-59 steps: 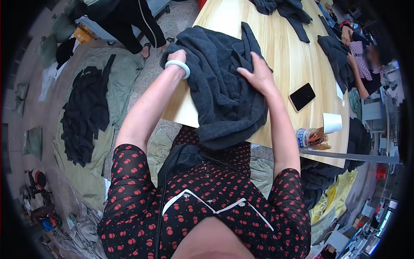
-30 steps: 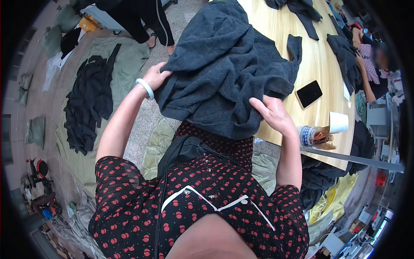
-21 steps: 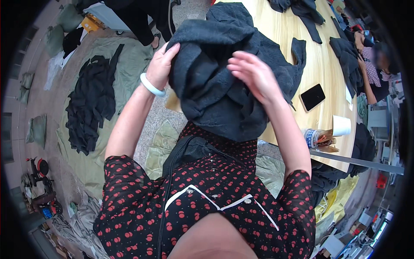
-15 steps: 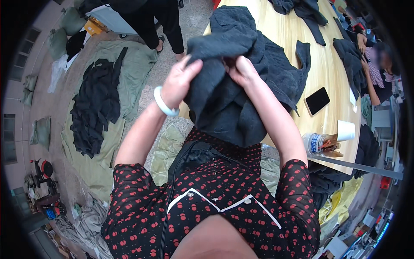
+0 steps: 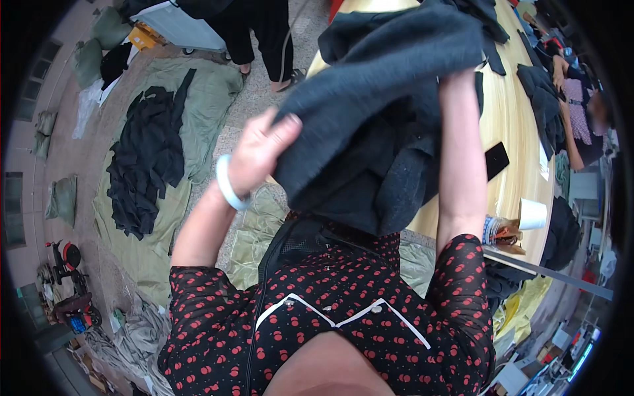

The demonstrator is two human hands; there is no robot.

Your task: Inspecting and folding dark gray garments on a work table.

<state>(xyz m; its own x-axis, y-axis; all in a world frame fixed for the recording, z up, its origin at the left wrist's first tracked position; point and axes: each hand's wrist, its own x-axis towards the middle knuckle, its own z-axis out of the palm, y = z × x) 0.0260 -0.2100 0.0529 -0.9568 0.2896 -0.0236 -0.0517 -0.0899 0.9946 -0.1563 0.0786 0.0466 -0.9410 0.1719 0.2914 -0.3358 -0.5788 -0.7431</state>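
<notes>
Garment (image 5: 383,66), dark charcoal, hangs in loose folds.

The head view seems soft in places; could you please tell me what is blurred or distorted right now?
In the head view, the left hand and the dark grey garment look smeared, probably by motion; also in the head view, the right edge of the wood-grain table appears bowed by the fisheye lens, and the corners fall to black.

Obstacle beside right forearm (image 5: 463,162): jar (image 5: 491,231)
</notes>
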